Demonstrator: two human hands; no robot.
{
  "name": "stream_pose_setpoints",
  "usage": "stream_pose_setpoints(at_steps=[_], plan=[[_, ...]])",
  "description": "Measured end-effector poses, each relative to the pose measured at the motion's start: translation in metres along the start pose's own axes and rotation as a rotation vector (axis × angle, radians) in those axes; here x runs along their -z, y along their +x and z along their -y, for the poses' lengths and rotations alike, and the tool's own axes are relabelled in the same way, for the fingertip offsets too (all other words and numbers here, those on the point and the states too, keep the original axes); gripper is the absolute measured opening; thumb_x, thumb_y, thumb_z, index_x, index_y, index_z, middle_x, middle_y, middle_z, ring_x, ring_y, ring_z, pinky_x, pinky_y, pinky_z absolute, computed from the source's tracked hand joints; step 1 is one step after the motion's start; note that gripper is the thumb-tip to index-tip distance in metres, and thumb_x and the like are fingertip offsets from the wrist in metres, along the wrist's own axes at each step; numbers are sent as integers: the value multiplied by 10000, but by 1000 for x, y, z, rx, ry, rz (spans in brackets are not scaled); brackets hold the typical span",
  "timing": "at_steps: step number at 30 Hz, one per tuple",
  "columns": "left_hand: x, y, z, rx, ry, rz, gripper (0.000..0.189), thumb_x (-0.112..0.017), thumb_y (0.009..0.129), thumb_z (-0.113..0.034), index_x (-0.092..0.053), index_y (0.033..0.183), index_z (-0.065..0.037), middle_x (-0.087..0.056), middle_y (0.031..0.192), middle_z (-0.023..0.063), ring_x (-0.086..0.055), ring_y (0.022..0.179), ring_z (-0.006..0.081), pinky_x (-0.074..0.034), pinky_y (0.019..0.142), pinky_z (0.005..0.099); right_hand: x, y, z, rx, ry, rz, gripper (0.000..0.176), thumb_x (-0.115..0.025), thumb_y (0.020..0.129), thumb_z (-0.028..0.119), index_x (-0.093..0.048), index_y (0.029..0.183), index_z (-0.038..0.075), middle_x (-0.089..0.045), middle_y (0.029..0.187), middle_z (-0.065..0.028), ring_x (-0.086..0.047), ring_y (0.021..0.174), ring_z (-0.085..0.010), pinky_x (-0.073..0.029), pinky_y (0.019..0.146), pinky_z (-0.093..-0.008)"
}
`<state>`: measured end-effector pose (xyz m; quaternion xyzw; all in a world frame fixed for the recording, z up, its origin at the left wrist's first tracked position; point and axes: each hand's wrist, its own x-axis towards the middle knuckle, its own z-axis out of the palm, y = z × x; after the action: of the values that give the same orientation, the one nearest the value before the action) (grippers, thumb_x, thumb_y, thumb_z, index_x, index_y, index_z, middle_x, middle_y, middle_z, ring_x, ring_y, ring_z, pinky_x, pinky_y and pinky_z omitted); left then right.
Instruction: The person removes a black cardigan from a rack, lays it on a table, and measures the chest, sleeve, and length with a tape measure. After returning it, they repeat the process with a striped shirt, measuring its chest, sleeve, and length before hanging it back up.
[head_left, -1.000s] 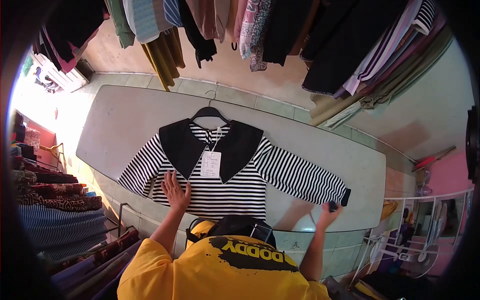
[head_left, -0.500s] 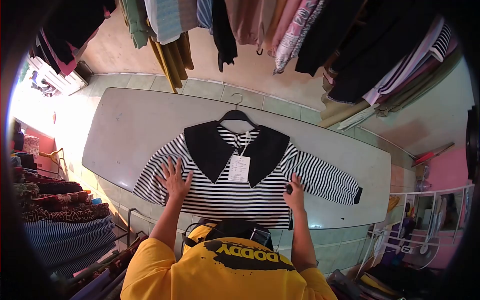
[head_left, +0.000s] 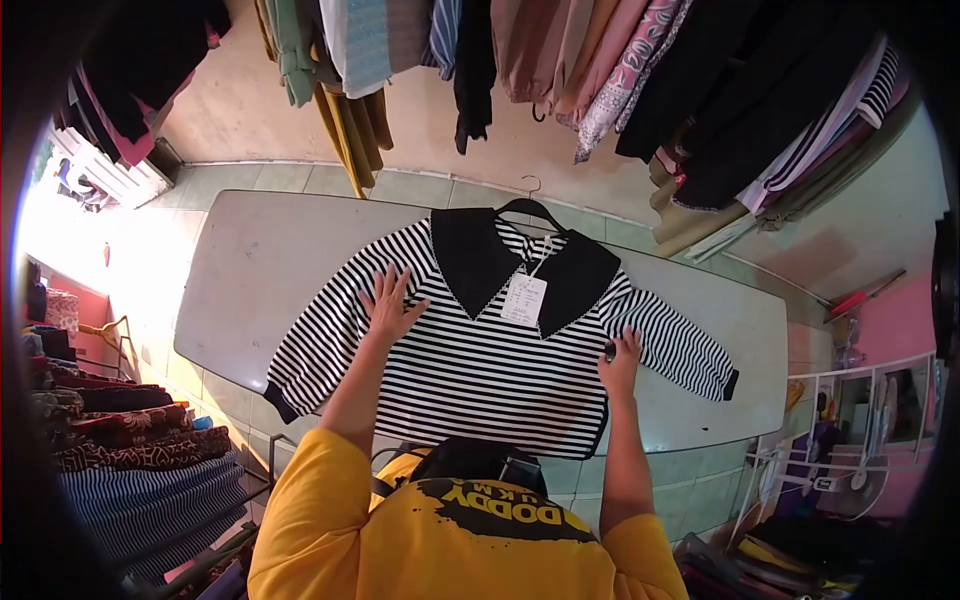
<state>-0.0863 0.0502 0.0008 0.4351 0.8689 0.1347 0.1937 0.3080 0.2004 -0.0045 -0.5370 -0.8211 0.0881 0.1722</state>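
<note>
A black-and-white striped top (head_left: 480, 385) lies spread on the grey table (head_left: 270, 260). It has a wide black collar (head_left: 468, 258), dark cuffs and a white paper tag (head_left: 524, 298) at the neckline. A black hanger (head_left: 532, 209) sticks out of the neck. My left hand (head_left: 391, 308) rests with spread fingers on the top near the sleeve at the left. My right hand (head_left: 621, 364) touches the fabric below the other sleeve, its fingers curled around a small dark object (head_left: 609, 351).
Clothes (head_left: 515, 50) hang along the wall beyond the table. Folded patterned garments (head_left: 125, 430) are stacked at the left. At the right stand a white rack (head_left: 800, 455) and a fan (head_left: 858, 490). A small dark speck (head_left: 705, 429) lies on the table.
The striped top and its hanger have shifted right, with the collar farther up the table. Both my hands have moved up and right. The left dark cuff now shows.
</note>
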Motion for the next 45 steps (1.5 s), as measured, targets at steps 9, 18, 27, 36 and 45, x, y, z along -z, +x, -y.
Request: stream_pose_setpoints(at_steps=[9,18,27,36,45], plan=[[-3,-173,121,102,192,-332,590,-496,739,-155,-342,1308,-139,-219,1405,130,-180,1304,305,-39,1013,567,23,-155,45,-37,299,71,271,-542,644,-4,-487,909,5,-430,1247,-220,-367,1184,-395,-331,967,-417],[110,-73,199,564,623,34,370,-470,797,-168,-504,1165,-192,-423,1255,37,-320,1238,234,-142,968,639,26,-155,32,50,269,148,327,-582,688,57,-471,986,-21,-421,1250,-227,-381,1168,-402,-359,946,-416],[2,-144,89,-54,-383,-106,212,-649,731,-208,-609,838,-30,-609,697,109,-579,608,254,-469,595,327,30,-196,29,26,190,35,303,-594,748,115,-469,976,-39,-426,1234,-242,-389,1163,-395,-342,957,-419],[12,-190,60,148,-206,71,280,-704,649,-282,-615,741,-33,-601,640,115,-591,633,284,-462,589,366,54,-177,25,60,99,145,256,-636,713,103,-518,920,11,-516,1151,-189,-492,1075,-327,-414,876,-365],[-1,-138,-17,-309,-697,18,188,-648,751,-108,-624,917,-24,-623,839,111,-611,711,180,-497,656,292,38,-87,123,107,880,637,252,-522,869,215,-414,995,25,-545,850,-106,-538,798,-162,-437,707,-293]])
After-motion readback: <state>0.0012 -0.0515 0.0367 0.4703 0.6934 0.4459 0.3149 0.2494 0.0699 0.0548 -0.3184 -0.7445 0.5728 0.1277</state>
